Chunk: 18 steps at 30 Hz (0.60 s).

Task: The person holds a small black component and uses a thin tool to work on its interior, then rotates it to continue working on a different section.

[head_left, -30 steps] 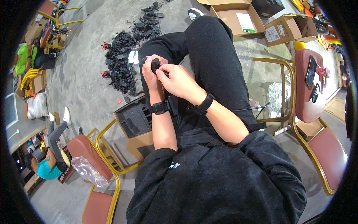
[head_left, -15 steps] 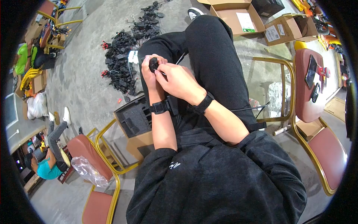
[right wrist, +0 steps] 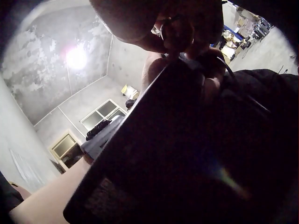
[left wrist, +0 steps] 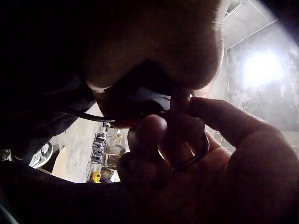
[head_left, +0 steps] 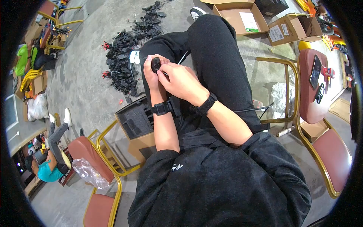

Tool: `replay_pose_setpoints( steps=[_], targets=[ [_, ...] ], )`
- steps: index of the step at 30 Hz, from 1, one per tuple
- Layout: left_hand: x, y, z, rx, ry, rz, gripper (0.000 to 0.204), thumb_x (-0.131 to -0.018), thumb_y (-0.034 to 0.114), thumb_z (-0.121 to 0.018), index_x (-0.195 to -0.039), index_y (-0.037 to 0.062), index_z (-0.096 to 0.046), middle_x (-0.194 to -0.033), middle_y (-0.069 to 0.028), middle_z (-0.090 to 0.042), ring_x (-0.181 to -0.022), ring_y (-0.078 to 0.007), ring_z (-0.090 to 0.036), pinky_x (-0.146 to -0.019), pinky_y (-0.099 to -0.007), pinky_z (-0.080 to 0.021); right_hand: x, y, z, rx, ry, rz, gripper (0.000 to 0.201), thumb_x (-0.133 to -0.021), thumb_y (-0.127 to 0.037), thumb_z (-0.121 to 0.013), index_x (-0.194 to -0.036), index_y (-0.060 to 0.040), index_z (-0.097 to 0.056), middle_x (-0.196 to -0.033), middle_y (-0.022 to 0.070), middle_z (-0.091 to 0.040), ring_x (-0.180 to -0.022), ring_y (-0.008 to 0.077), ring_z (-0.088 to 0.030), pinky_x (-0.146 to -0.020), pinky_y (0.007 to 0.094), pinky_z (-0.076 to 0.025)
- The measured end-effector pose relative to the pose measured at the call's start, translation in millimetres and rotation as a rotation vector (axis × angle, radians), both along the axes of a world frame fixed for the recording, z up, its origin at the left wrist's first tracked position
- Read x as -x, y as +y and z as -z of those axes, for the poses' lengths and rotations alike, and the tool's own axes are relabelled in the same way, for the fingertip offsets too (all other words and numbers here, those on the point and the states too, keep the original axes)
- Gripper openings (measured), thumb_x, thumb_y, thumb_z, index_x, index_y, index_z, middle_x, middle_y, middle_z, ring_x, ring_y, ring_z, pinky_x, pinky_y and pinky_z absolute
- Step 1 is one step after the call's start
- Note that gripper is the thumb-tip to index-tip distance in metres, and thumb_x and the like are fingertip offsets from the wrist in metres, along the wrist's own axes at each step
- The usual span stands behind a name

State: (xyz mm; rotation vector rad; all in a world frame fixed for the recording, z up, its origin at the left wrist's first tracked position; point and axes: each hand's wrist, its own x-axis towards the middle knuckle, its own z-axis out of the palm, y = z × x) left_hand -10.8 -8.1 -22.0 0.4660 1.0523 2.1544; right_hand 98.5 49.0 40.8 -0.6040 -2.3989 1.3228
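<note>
Over the lap, my left hand (head_left: pixel 150 79) grips a small, blocky black plastic piece (head_left: pixel 155 65), its top showing between thumb and fingers. The right hand (head_left: pixel 183 80) is beside it, thumb and forefinger curled and pinching at the near side of that piece. A thin cable (head_left: pixel 183 57) shows just past the right knuckles. The left wrist view is dark, with a cable (left wrist: pixel 88 115) running in to the bunched fingers (left wrist: pixel 149 133). The exact spot being pinched is hidden by the fingers.
Many black devices with cables (head_left: pixel 123 62) lie heaped on the floor. A box with black foam (head_left: pixel 134 121) stands by the left forearm. The right chair (head_left: pixel 308 109) bears a phone (head_left: pixel 315 72) and a red can (head_left: pixel 328 73). Cardboard boxes (head_left: pixel 281 34) stand beyond the knees.
The black piece has shifted slightly up and left in the left hand. A thin cable has come into sight past the right knuckles. Both hands otherwise stay where they were.
</note>
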Motion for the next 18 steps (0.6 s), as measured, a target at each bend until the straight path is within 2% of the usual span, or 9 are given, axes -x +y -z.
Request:
replay_pose_setpoints(
  steps=[18],
  targets=[
    [2.3,1.0,2.0,-0.005,-0.012,0.005,0.036,-0.095,0.029,-0.039,-0.073,0.0026,-0.048,-0.067,-0.0091,-0.05,-0.064,-0.0194,-0.049,-0.067,-0.0344,-0.043,0.7,-0.1,-1.8,0.051,-0.027,-0.014,0.022,-0.088,-0.02,-0.054,-0.09,0.0004,-0.06,-0.09,0.0209,-0.064,-0.081,0.0388,-0.062,-0.071,0.0448,-0.05]
  ],
)
